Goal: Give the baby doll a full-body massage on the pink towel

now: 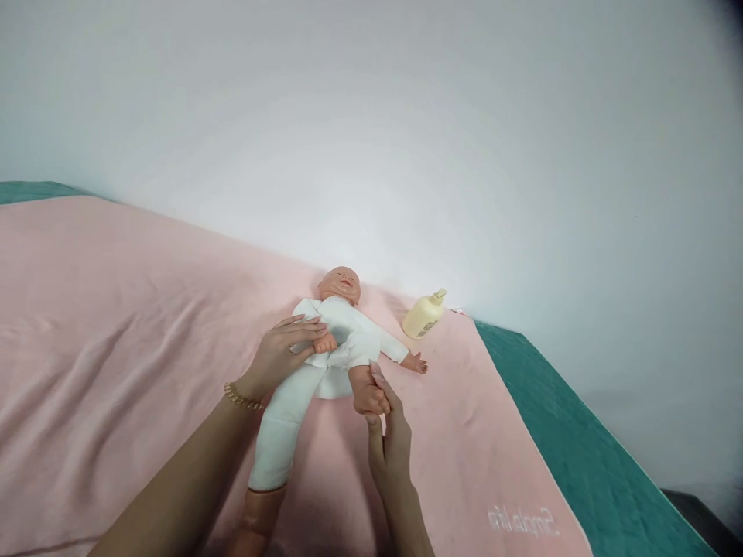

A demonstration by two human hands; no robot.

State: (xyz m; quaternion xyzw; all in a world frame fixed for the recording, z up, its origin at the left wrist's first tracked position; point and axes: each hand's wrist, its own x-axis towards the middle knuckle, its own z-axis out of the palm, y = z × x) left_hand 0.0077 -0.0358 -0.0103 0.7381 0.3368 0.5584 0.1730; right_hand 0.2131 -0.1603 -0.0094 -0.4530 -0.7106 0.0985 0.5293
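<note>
A baby doll [343, 316] in white clothes lies on its back on a pink blanket [464, 433], its head toward the wall. My left hand [284, 348] rests over the doll's chest, fingers and thumb closed around its forearm, with the small doll hand [325, 343] poking out past my fingers. Its leg on the right is bent up, and my right hand [392, 433] grips the bare foot [370, 397] between thumb and fingers. The other leg [279, 441] stretches straight toward me. The doll's other arm [398, 350] reaches out to the right.
A pale yellow pump bottle [423, 316] leans near the wall, right of the doll. Under the blanket a green surface [557, 418] shows on the right and at the far left. A white wall [371, 131] stands directly behind.
</note>
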